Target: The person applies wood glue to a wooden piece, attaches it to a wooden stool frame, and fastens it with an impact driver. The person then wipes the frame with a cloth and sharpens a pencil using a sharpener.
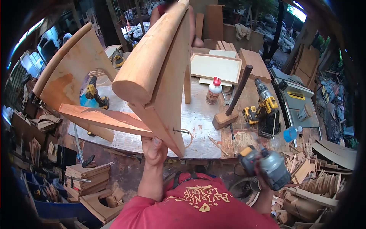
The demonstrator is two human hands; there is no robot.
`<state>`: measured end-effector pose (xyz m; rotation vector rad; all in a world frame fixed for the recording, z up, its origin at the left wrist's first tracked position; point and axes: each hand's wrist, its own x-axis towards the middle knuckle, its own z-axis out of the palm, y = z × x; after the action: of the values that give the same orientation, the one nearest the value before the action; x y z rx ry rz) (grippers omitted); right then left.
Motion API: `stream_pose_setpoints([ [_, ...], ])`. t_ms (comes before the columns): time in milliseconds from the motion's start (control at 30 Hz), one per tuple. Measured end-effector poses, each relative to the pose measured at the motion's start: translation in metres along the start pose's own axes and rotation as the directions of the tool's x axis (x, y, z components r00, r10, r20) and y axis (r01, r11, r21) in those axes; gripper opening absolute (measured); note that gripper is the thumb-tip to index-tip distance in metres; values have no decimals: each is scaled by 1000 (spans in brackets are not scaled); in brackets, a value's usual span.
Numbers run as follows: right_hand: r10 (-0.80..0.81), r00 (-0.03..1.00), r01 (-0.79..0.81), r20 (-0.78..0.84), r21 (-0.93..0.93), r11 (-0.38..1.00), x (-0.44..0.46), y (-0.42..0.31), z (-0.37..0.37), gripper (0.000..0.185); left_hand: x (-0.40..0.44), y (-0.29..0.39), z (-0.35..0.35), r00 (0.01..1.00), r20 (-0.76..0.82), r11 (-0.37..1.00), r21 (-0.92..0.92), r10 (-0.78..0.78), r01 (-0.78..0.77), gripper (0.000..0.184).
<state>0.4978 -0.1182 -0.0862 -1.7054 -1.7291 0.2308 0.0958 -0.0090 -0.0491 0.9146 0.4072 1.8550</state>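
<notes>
A large wooden furniture frame (164, 91) stands tilted over the bench, its thick rounded rail pointing up and away. A crossbar (103, 116) joins it to a second curved side panel (72, 72) on the left. My left hand (154, 150) is closed around the frame's lower edge, beneath the crossbar joint. A dark metal pin (181, 131) sticks out of the panel close by. At the lower right, my right hand (263, 177) grips a grey power tool (272, 170), blurred and apart from the frame; its exact kind is unclear and it hides most of my fingers.
The bench (202, 137) bears a wooden mallet (227, 118), a glue bottle (214, 91), a yellow drill (267, 99), a second drill (95, 93) and a pale tray (215, 68). Wood scraps (305, 171) lie right; stacked boards (85, 177) lie left. Another person (154, 17) is behind the frame.
</notes>
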Motion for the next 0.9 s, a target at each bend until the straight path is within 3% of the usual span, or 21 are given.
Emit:
stream_pose_setpoints([
  [67, -3, 987, 33, 158, -186, 982, 13, -14, 6, 36, -1, 0, -4, 998, 57, 999, 40, -5, 3, 63],
  [167, -144, 952, 141, 270, 30, 990, 57, -74, 3, 37, 1, -2, -6, 997, 80, 999, 42, 10, -14, 62],
  [267, -157, 926, 65, 344, 263, 963, 77, -101, 13, 38, 1, 1, -6, 996, 90, 999, 53, 7, -12, 63],
  [400, -333, 897, 356, 291, -27, 934, 99, -107, 6, 38, 2, 4, 9, 1000, 11, 1000, -11, 13, -13, 63],
  [500, -372, 847, 413, 379, -30, 910, 106, -91, 11, 52, 1, 3, 6, 1000, 5, 1000, -21, 4, -4, 63],
  [633, -472, 807, 435, 356, 183, 882, 107, -46, 33, 66, 4, 3, 6, 999, 33, 1000, -17, 8, -8, 63],
  [800, -653, 718, 648, 239, 111, 753, 119, -70, 23, 45, 3, 2, 3, 999, 35, 1000, -23, 16, -15, 62],
  [900, -526, 754, 501, 393, 173, 848, 113, -59, 25, 50, 2, 2, 6, 999, 34, 1000, -26, 16, -15, 62],
])
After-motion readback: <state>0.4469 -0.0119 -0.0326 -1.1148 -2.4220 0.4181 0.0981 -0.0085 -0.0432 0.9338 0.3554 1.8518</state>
